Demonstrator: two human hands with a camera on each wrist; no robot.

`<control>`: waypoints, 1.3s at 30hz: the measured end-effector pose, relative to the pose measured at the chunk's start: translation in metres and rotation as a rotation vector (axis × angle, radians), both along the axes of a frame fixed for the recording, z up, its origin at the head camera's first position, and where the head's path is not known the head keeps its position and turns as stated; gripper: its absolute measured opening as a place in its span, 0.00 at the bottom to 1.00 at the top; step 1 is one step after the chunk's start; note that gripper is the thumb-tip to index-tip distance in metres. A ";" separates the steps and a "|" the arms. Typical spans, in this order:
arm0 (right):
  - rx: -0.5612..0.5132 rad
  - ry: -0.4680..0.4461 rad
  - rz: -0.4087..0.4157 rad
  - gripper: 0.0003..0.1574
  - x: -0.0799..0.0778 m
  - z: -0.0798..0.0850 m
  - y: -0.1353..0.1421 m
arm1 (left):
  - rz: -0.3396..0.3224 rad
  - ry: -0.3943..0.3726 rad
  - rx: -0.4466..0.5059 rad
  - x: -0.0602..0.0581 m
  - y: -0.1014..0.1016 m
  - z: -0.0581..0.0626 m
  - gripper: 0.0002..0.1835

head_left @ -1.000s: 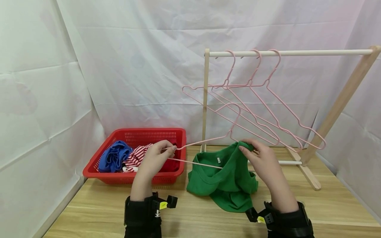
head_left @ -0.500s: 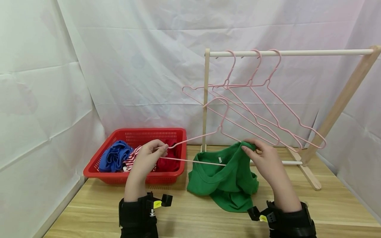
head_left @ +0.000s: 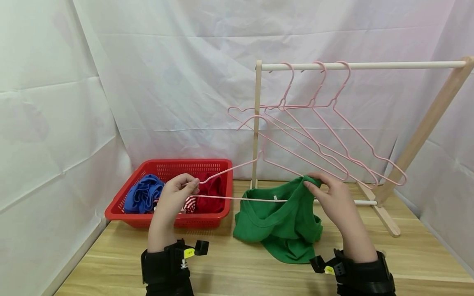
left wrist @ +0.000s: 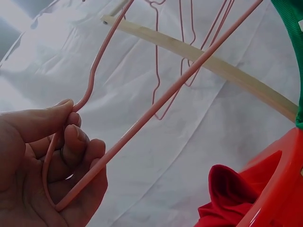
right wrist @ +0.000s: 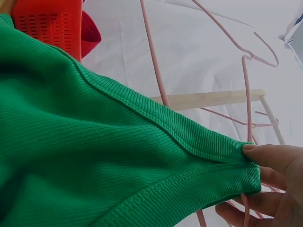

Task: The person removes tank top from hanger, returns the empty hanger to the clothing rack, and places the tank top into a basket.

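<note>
A pink clothes hanger point(head_left: 222, 197) lies crosswise in front of me, its hook pointing up. My left hand point(head_left: 171, 196) holds its left corner, thumb and index finger pinching the upper wire; the lower bar point(left wrist: 154, 109) crosses the other fingers in the left wrist view. The hanger's right end runs into the neck opening of a green ribbed tank top point(head_left: 279, 224). My right hand point(head_left: 335, 200) pinches the top's right shoulder strap point(right wrist: 236, 153), and pink wire shows above and below that strap in the right wrist view. The top's lower part lies bunched on the table.
Behind my left hand stands a red basket point(head_left: 209, 222) with blue cloth point(head_left: 142, 195), red-and-white striped cloth point(head_left: 189, 204) and dark red cloth point(head_left: 212, 193). A wooden rack with a white rail point(head_left: 407, 65) stands at the right, with 3 pink hangers point(head_left: 346, 78) on it.
My left hand has moved left and slightly down with the hanger, whose hook has swung left. The right hand stays at the strap, shifted a little right.
</note>
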State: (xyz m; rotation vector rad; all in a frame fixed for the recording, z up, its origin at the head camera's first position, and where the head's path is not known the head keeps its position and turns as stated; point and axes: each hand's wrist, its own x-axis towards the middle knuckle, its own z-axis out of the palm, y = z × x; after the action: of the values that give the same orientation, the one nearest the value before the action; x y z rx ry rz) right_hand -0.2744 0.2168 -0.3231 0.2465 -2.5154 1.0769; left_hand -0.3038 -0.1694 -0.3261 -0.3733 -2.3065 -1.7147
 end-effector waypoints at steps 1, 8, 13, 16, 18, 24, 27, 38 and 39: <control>-0.003 -0.001 0.000 0.24 0.000 0.000 0.000 | 0.003 0.001 -0.001 0.000 -0.001 0.000 0.12; 0.005 0.023 0.001 0.23 -0.003 -0.002 0.001 | 0.000 0.016 0.015 0.000 -0.007 -0.001 0.14; 0.011 0.026 0.004 0.23 -0.003 -0.002 0.002 | -0.010 0.036 0.028 0.001 -0.010 -0.002 0.13; 0.019 0.029 0.005 0.23 -0.004 -0.003 0.002 | -0.005 0.037 0.034 0.002 -0.012 -0.003 0.14; 0.024 0.027 0.003 0.23 -0.004 -0.003 0.003 | 0.003 0.035 0.042 0.002 -0.013 -0.003 0.15; 0.035 0.008 -0.004 0.25 -0.004 -0.003 0.005 | 0.017 0.044 0.071 0.003 -0.018 -0.005 0.17; 0.045 -0.004 -0.011 0.25 -0.004 -0.003 0.006 | 0.017 0.053 0.081 0.002 -0.019 -0.005 0.17; 0.066 -0.067 -0.055 0.25 -0.009 -0.007 0.014 | 0.040 0.054 0.078 0.002 -0.019 -0.005 0.15; 0.068 -0.072 -0.056 0.25 -0.010 -0.007 0.015 | 0.042 0.053 0.078 0.002 -0.019 -0.005 0.14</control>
State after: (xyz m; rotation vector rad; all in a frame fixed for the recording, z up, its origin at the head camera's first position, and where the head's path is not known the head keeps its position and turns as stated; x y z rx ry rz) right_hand -0.2839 0.2314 -0.3304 0.1575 -2.6094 0.9960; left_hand -0.3021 -0.1880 -0.3307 -0.3483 -2.1882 -1.7472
